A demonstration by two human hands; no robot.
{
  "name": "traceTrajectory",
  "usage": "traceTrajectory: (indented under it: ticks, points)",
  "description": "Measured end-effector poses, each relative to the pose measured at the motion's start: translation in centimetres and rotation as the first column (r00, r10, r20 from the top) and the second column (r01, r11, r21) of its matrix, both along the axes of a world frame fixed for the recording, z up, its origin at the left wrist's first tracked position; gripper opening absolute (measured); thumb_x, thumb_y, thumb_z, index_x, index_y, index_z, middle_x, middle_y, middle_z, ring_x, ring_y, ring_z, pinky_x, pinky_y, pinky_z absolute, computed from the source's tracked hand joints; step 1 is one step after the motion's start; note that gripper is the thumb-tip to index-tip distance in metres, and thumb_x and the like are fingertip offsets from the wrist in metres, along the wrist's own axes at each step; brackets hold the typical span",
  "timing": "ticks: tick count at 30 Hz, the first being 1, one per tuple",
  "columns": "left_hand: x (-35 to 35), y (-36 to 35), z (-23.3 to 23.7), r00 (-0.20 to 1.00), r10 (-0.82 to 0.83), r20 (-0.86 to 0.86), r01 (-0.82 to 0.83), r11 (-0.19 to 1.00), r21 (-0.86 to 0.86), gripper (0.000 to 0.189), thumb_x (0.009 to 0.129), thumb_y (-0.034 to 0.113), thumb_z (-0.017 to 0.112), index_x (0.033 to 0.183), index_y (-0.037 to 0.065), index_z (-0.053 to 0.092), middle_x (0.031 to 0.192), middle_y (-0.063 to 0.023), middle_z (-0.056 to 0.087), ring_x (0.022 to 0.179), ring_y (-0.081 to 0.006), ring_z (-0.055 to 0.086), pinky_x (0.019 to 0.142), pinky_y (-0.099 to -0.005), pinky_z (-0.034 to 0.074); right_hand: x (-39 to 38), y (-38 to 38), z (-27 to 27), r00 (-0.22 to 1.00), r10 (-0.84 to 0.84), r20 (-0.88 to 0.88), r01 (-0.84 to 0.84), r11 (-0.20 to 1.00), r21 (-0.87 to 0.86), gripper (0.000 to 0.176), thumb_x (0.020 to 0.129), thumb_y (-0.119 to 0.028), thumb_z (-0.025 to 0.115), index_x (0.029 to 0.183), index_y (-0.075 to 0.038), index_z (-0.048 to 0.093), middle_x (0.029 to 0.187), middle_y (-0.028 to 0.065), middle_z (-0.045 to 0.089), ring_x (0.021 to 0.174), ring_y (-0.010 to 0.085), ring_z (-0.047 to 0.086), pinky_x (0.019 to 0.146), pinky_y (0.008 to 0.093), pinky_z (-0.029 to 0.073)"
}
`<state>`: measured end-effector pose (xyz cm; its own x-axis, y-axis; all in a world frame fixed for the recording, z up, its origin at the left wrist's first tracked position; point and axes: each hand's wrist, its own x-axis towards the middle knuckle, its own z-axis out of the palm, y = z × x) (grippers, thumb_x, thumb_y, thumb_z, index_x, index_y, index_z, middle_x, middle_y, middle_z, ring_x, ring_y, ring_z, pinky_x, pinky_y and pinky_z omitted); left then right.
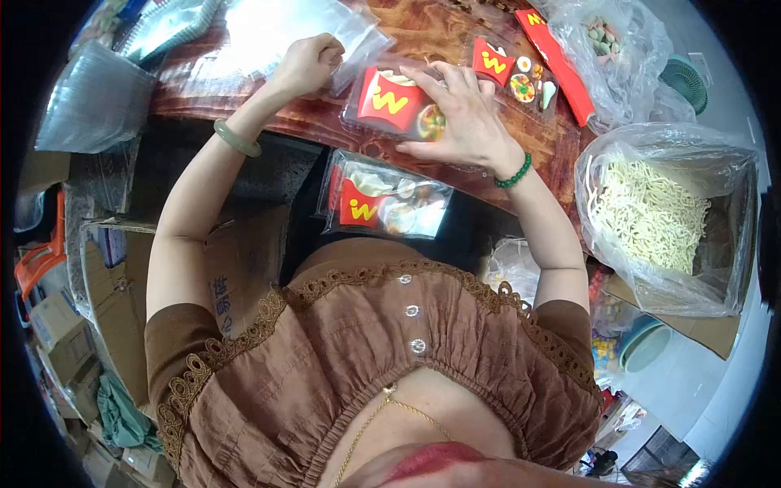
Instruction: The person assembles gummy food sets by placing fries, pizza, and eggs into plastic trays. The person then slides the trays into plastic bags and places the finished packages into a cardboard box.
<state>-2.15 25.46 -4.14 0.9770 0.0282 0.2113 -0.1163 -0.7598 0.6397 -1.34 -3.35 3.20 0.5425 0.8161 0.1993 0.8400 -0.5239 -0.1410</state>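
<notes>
My left hand point(305, 65) is closed, pinching the edge of a clear plastic bag point(277, 32) that lies on the dark wooden table point(325, 118). My right hand point(464, 114) lies with fingers spread over a clear tray pack point(390, 102) and grips it from the right side. The pack holds a red fries-style box with a yellow W and small food-shaped pieces. A second, similar pack point(386, 203) rests on my lap below the table edge. A third pack point(517, 73) lies on the table just beyond my right hand.
Red printed cards point(557, 57) and a bag of small coloured pieces point(606, 37) sit at the far right. A bag-lined box of pale noodle-like strips point(651, 211) stands to my right. Stacked clear trays point(89, 98) and cardboard boxes point(122, 301) crowd the left.
</notes>
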Motion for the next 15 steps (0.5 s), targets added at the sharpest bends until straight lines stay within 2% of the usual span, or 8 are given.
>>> traceTrajectory:
  ticks: [1,2,5,6,8,10,11,15]
  points:
    - [0.0,0.0,0.1,0.998,-0.007,-0.068,-0.001,0.992,-0.123,0.02,0.089,0.012,0.056,0.101,-0.002,0.064,0.089,-0.0202,0.069,0.084,-0.033,0.067,0.074,-0.0391,0.052,0.3,0.7,0.4,1.0,0.022,0.003,-0.022,1.0,-0.02,0.095,0.06,-0.063,0.075,0.142,-0.027,0.041,0.129,0.0172,0.045,0.113,0.0318,0.045,0.088,0.0445,0.033]
    - [0.0,0.0,-0.3,0.998,-0.005,-0.068,-0.003,0.992,-0.123,0.02,0.089,0.012,0.056,0.101,-0.002,0.064,0.089,-0.0202,0.069,0.084,-0.033,0.067,0.074,-0.0391,0.052,0.5,1.4,0.5,0.999,0.043,0.007,-0.043,0.998,-0.04,0.096,0.061,-0.062,0.074,0.144,-0.028,0.04,0.132,0.0175,0.045,0.117,0.0315,0.044,0.09,0.0442,0.032]
    - [0.2,-0.2,-0.7,0.999,-0.046,0.021,0.046,0.999,0.007,0.018,0.088,0.012,0.058,0.099,-0.001,0.064,0.088,-0.0179,0.069,0.082,-0.0287,0.067,0.073,-0.0372,0.052,1.9,2.9,-0.3,1.0,0.024,0.018,-0.021,0.991,-0.132,0.094,0.061,-0.061,0.075,0.142,-0.029,0.042,0.13,0.0164,0.046,0.117,0.0319,0.044,0.09,0.0444,0.031]
    - [0.0,-0.3,-0.3,0.999,0.003,-0.035,-0.004,1.0,-0.022,0.018,0.088,0.013,0.06,0.098,-0.001,0.063,0.087,-0.0171,0.068,0.081,-0.0272,0.067,0.073,-0.0364,0.052,2.4,3.1,-0.9,1.0,0.007,0.025,-0.002,0.981,-0.195,0.093,0.06,-0.06,0.075,0.141,-0.029,0.043,0.129,0.016,0.047,0.117,0.0319,0.044,0.09,0.0446,0.031]
    - [-0.2,-0.3,0.4,0.994,0.053,-0.093,-0.058,0.997,-0.05,0.019,0.087,0.014,0.062,0.098,-0.002,0.063,0.085,-0.0162,0.068,0.08,-0.0257,0.067,0.072,-0.0357,0.052,2.9,3.0,-1.9,0.999,0.007,0.05,0.001,0.987,-0.163,0.09,0.06,-0.06,0.076,0.139,-0.029,0.045,0.126,0.0158,0.048,0.117,0.0318,0.044,0.091,0.0454,0.032]
    - [-0.3,0.0,0.6,0.978,0.166,-0.123,-0.192,0.951,-0.241,0.022,0.086,0.017,0.065,0.097,-0.001,0.062,0.084,-0.0154,0.068,0.08,-0.0245,0.067,0.071,-0.0343,0.052,3.0,3.0,-2.0,1.0,-0.026,0.01,0.027,0.98,-0.195,0.09,0.06,-0.06,0.076,0.139,-0.028,0.046,0.124,0.0152,0.048,0.117,0.0317,0.044,0.091,0.0462,0.032]
    - [-0.4,0.1,0.4,0.978,0.169,-0.126,-0.195,0.95,-0.242,0.022,0.086,0.017,0.065,0.097,-0.001,0.062,0.084,-0.0154,0.068,0.08,-0.0245,0.067,0.071,-0.0343,0.052,3.0,3.1,-2.1,1.0,-0.023,0.007,0.024,0.98,-0.197,0.09,0.06,-0.06,0.076,0.139,-0.028,0.046,0.124,0.0152,0.048,0.117,0.0317,0.044,0.091,0.0462,0.032]
    - [-0.4,0.3,-1.0,0.995,0.102,0.0,-0.102,0.995,-0.011,0.026,0.084,0.016,0.067,0.104,-0.001,0.061,0.089,-0.0155,0.068,0.079,-0.0253,0.067,0.071,-0.0358,0.053,2.7,3.4,-1.7,1.0,-0.004,0.027,0.008,0.987,-0.158,0.089,0.06,-0.059,0.076,0.137,-0.026,0.048,0.123,0.0147,0.049,0.116,0.0318,0.045,0.09,0.0462,0.033]
